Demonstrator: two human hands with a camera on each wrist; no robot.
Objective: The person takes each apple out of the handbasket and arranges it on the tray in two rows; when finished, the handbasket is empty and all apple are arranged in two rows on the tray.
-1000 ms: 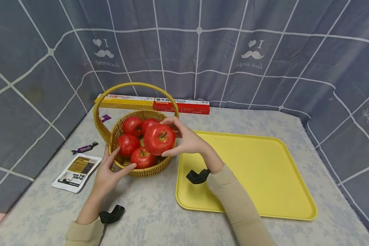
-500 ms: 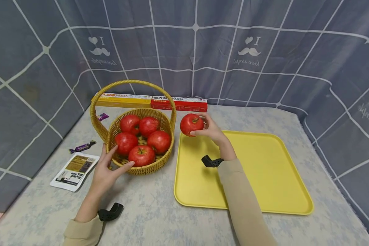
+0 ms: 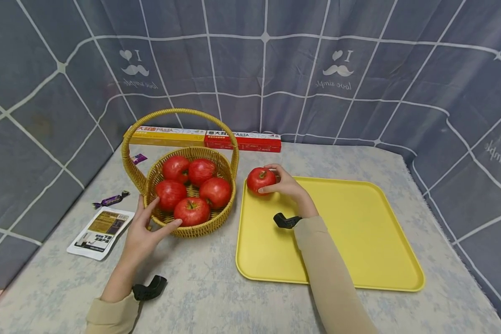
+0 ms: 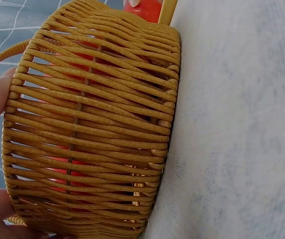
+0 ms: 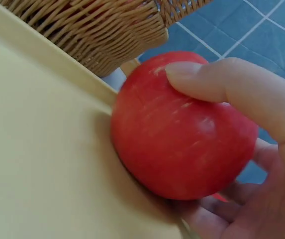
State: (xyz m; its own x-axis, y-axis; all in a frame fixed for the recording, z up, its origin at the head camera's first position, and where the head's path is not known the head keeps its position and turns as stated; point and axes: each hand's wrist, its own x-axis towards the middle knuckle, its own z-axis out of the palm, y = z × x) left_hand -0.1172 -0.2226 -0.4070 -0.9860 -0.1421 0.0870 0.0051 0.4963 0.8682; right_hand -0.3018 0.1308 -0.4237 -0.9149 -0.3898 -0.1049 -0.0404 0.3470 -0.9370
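Observation:
My right hand (image 3: 287, 184) grips a red apple (image 3: 260, 180) at the far left corner of the yellow tray (image 3: 338, 232). Thumb and fingers lie on opposite sides of this apple (image 5: 177, 129) in the right wrist view, its underside at the tray's surface. Left of the tray stands a wicker basket (image 3: 204, 229) with a tall arched handle and several red apples inside. My left hand (image 3: 144, 236) holds the basket's near left rim, fingertips and thumb over the edge. The left wrist view shows the woven side (image 4: 90, 114) close up, with red showing through the gaps.
Behind the basket lie a yellow pasta box (image 3: 167, 137) and a red pasta box (image 3: 244, 141). To its left are a purple-wrapped candy (image 3: 111, 200), another purple wrapper (image 3: 139, 158) and a white packet (image 3: 101, 233). A grey checked curtain (image 3: 242, 69) surrounds the table.
The right hand has carried the apple from above the basket rightward, then lowered it to the tray's far left corner. The left hand has stayed at the basket's rim.

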